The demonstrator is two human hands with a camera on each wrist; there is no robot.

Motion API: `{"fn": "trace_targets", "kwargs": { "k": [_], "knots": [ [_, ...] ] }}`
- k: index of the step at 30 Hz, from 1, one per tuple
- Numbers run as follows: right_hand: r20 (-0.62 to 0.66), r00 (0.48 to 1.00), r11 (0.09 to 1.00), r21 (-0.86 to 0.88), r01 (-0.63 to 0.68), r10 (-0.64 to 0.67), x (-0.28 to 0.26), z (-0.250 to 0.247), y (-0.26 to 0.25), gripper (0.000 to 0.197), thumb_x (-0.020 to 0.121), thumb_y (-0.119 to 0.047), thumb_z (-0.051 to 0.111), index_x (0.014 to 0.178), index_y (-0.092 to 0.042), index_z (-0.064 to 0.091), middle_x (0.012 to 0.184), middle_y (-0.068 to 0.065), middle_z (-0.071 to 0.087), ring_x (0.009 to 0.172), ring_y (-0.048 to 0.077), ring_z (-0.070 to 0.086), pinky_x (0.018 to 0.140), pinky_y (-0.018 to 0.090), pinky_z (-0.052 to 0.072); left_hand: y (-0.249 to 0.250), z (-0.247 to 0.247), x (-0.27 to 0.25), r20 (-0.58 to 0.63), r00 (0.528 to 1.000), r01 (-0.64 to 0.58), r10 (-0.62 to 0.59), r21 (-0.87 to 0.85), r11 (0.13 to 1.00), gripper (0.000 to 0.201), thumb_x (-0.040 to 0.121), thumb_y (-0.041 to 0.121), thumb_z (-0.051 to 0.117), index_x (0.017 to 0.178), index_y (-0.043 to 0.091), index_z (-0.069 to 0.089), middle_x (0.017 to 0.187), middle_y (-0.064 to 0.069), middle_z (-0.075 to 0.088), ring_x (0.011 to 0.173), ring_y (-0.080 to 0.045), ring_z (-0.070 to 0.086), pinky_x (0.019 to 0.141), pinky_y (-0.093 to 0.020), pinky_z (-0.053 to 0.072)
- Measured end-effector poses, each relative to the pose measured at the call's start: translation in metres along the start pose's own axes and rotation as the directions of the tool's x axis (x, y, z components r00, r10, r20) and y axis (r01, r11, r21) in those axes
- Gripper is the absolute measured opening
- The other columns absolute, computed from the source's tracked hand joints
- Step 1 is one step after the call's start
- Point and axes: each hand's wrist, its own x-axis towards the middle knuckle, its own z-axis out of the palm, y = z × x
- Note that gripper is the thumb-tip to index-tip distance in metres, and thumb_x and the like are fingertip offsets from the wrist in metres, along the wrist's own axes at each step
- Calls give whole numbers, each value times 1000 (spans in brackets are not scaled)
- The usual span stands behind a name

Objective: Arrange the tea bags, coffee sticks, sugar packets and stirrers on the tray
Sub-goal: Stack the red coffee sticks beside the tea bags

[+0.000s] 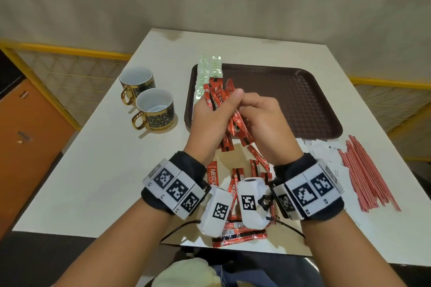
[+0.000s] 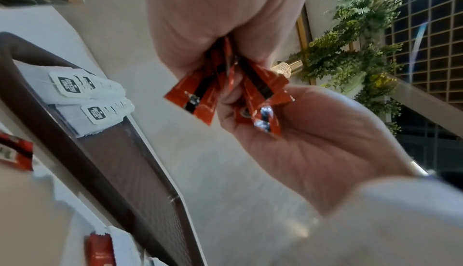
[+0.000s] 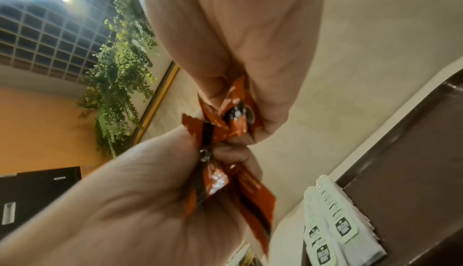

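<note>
Both my hands hold one bundle of red coffee sticks (image 1: 218,98) just above the near left part of the brown tray (image 1: 291,100). My left hand (image 1: 210,114) grips the bundle's upper half, thumb over the top. My right hand (image 1: 265,119) curls round the lower half. The wrist views show the coffee sticks (image 2: 200,100) (image 3: 215,181) clenched between the two fists. White tea bags (image 1: 207,72) (image 2: 100,100) (image 3: 333,230) lie in two rows along the tray's left edge. Loose coffee sticks (image 1: 238,235) lie on the table under my wrists. White sugar packets (image 1: 321,149) and red stirrers (image 1: 368,175) lie right of the tray's near corner.
Two black-and-gold cups (image 1: 137,81) (image 1: 156,109) stand on the white table (image 1: 93,170) left of the tray. The tray's middle and right side are bare. An orange cabinet (image 1: 30,135) stands beyond the table's left edge.
</note>
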Motion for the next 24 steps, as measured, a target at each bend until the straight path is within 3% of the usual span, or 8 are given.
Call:
{"fn": "trace_targets", "kwargs": {
  "k": [5,7,9,13,15,17,21,24],
  "knots": [
    [-35,999,999,6,31,-31,-11,-14,1,22,88,5,61,102,-6,74,82,6,75,73,14,72,64,24,56,-2,-4,-6,104,993,44,-47,29,999,44,79,44,71,105,9,64,104,-20,71,97,-33,70,92,-52,54],
    [12,1000,997,-74,22,-21,-16,-23,3,19,87,-1,66,102,-9,74,84,6,76,77,16,73,69,24,57,-4,-11,-7,117,990,69,-75,56,996,42,80,34,73,104,1,62,100,-22,69,93,-35,70,87,-50,56],
    [21,1000,972,-233,-4,9,-26,-36,6,12,89,-17,68,98,-16,75,86,-1,76,84,11,72,78,30,58,-6,-21,-5,75,994,72,-80,102,992,21,84,21,72,94,6,60,81,-12,66,79,-25,69,77,-41,57],
    [72,979,679,-730,-79,191,-57,-52,19,22,88,-39,66,80,-19,72,71,-6,68,62,1,60,61,18,44,-1,-40,2,-11,995,101,-100,92,991,17,87,8,64,83,19,51,71,3,54,67,-13,60,69,-30,54],
    [101,921,532,-837,-125,376,-72,-45,34,21,86,-40,69,84,-19,67,74,-9,64,63,1,58,55,16,37,1,-42,4,-5,995,97,-97,91,991,17,87,6,60,81,18,49,70,1,50,64,-14,57,68,-31,52],
    [129,893,462,-882,-96,432,-79,-32,50,17,85,-34,70,86,-20,59,78,-10,61,67,4,58,54,17,37,2,-39,5,15,995,93,-94,92,991,19,85,4,57,76,17,47,66,1,46,62,-16,53,65,-33,49],
    [155,918,478,-877,-42,364,-69,-12,63,20,88,-20,65,91,-22,46,92,-4,52,82,15,53,58,19,33,0,-33,4,38,991,129,-131,58,990,19,86,4,53,76,19,48,62,5,46,56,-13,51,59,-29,46],
    [140,935,512,-858,-50,327,-60,-15,55,30,88,-32,67,110,-17,54,111,2,55,98,18,55,74,27,45,2,-32,3,35,986,161,-161,9,987,17,89,-1,50,90,16,54,71,4,52,51,-5,55,50,-21,46]
  ]
}}
